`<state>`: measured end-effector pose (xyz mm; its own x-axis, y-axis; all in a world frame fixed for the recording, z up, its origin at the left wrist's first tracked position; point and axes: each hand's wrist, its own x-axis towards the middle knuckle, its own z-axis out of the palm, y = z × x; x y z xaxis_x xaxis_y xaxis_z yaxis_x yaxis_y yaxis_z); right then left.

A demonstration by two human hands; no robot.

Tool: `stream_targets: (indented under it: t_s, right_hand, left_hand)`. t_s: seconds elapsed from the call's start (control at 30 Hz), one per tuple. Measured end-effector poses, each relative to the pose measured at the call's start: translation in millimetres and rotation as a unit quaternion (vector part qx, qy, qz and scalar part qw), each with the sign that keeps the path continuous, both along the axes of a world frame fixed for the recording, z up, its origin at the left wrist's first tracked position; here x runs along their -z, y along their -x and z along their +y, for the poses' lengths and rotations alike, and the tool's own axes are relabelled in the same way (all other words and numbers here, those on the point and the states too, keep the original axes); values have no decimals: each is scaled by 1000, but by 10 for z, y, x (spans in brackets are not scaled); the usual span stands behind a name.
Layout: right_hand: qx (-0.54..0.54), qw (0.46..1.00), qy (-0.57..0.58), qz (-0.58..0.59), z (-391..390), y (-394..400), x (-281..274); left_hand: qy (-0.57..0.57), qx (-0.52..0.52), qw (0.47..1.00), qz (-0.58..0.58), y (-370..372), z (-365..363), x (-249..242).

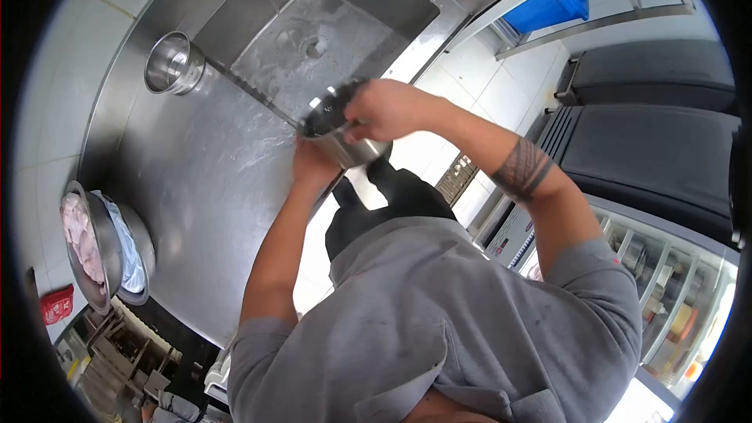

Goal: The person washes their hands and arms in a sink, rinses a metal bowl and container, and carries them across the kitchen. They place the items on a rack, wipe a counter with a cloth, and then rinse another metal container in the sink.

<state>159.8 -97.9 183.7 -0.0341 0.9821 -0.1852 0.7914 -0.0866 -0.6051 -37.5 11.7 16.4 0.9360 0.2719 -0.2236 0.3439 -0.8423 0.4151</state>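
Observation:
I hold a small steel pot (338, 127) at the front edge of the steel counter (211, 180), just beside the sink basin (313, 35). My right hand (385, 108) grips its rim from above. My left hand (313, 163) supports the pot from below, partly hidden behind it. The pot is tilted, its dark inside facing the sink. What is inside it cannot be made out.
A second steel pot (174, 63) stands on the counter left of the sink. A steel bowl of pale raw meat (82, 239) rests at the counter's left end, with another bowl (135, 254) beside it. A glass-fronted fridge (674, 282) and dark bins (650, 149) stand to the right.

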Motion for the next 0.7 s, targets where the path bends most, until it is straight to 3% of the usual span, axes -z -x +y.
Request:
stream_targets:
  t_s: [0.03, 0.07, 0.13, 0.23, 0.27, 0.33, 0.4, 0.43, 0.5, 0.6, 0.67, 0.7]
  right_hand:
    - [-4, 1000, 0, -6, -139, -19, -45]
    - [7, 999, 36, -12, -267, -55, -84]
    - [11, 997, 74, -24, -455, -212, -156]
    - [59, 981, 158, -91, -620, -623, -220]
    - [50, 981, 160, -99, -662, -840, -196]
    - [122, 975, 144, -116, -704, -1356, -123]
    - [210, 945, 206, -144, -523, -1879, -218]
    - [237, 933, 228, -146, -377, -2157, -306]
    - [252, 926, 187, -211, -95, -2788, -241]
    - [284, 920, 190, -192, 473, -3301, -437]
    - [318, 908, 184, -200, 757, -3367, -670]
    - [310, 913, 181, -194, 822, -3371, -701]
  left_hand:
    - [-84, 90, 990, -68, -132, -17, 271]
    - [-195, 67, 965, -160, -288, -121, 315]
    - [-100, -5, 975, -198, -715, -260, 471]
    - [-92, -46, 984, -146, -1598, -400, 786]
    - [-90, -57, 983, -152, -1875, -441, 689]
    - [51, -79, 993, -69, -2413, -500, 335]
    - [107, -88, 985, -104, -2904, -506, 238]
    - [127, -136, 966, -179, -3104, -543, 272]
    - [107, -158, 961, -201, -3524, -533, 444]
    - [86, -167, 964, -190, -3620, -325, 572]
    - [130, -240, 927, -257, -3395, -129, 665]
    - [121, -263, 942, -172, -3187, 71, 551]
